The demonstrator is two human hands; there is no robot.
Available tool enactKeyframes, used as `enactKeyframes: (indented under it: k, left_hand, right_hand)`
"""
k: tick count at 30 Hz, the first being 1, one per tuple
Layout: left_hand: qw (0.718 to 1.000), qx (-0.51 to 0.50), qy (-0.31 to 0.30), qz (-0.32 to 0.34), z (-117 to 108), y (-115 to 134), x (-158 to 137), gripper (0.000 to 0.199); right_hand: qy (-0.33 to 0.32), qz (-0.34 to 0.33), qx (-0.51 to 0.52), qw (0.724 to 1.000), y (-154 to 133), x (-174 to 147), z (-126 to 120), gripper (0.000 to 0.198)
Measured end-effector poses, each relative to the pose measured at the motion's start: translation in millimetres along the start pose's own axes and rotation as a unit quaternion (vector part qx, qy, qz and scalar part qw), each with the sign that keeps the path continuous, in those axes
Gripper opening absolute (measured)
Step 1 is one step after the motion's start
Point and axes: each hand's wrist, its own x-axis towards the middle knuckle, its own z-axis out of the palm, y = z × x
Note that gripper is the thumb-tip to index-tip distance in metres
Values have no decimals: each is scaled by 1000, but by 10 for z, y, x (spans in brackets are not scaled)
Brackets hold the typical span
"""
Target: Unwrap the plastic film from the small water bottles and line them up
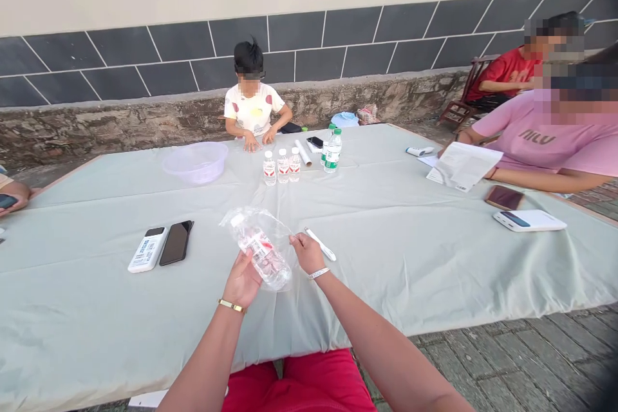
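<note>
A clear plastic bottle (259, 246) with a red-and-white label lies tilted over the table, cap end pointing away from me. My left hand (241, 280) is closed around its near side. Thin transparent plastic film (263, 214) covers the bottle and sticks out past the cap. My right hand (308, 253) pinches the film's edge, pulled out to the right of the bottle. Just beyond that hand lies a slim white pen-like object (322, 246) on the cloth.
Ahead stand three small bottles (282, 168), green-capped bottles (332, 153), a film roll (303, 152) and a lilac basin (196, 164). Left lie a power bank (148, 251) and phone (176, 243). Several people sit around; one at right has a paper sheet (461, 166).
</note>
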Motion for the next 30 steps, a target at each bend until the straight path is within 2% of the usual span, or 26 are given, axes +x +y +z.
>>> enactKeyframes:
  k: [4, 5, 7, 11, 14, 18, 20, 22, 24, 25, 26, 28, 30]
  left_hand:
    - [996, -8, 50, -73, -135, -85, 94, 49]
    - [994, 15, 67, -88, -164, -135, 126, 51]
    - [982, 129, 101, -91, -210, -243, 191, 51]
    - [914, 368, 155, -75, -289, -350, 308, 45]
    - [871, 454, 171, -76, -355, -290, 359, 45]
    - [803, 560, 199, -40, -336, -208, 316, 58]
    - [779, 597, 191, -20, -258, -243, 246, 62]
    - [736, 654, 172, 4, -182, -311, 170, 73]
    - [689, 707, 160, 20, -176, -358, 105, 84]
    - [677, 718, 163, 21, -213, -360, 80, 85]
    - [679, 713, 172, 16, -276, -344, 58, 83]
    - [708, 680, 193, 1, -455, -276, 22, 71]
    - [735, 641, 219, -12, -643, -195, -8, 59]
  right_hand:
    - [11, 26, 44, 999, 82, -127, -53, 40]
    - [19, 23, 40, 999, 109, -188, -51, 41]
    - [28, 17, 20, 999, 157, -311, -37, 41]
    - [33, 26, 7, 999, 209, -485, 5, 43]
    - [28, 27, 16, 999, 216, -560, 25, 45]
    - [17, 27, 28, 999, 181, -675, 20, 46]
    - [2, 22, 34, 999, 154, -734, -3, 46]
    - [-4, 16, 39, 999, 151, -761, -49, 46]
    - [17, 22, 32, 999, 201, -738, -123, 46]
    - [33, 32, 18, 999, 251, -708, -170, 45]
    - [46, 48, -7, 998, 315, -670, -222, 44]
    - [50, 87, -87, 991, 465, -583, -335, 38]
    - [19, 118, -187, 975, 595, -502, -451, 25]
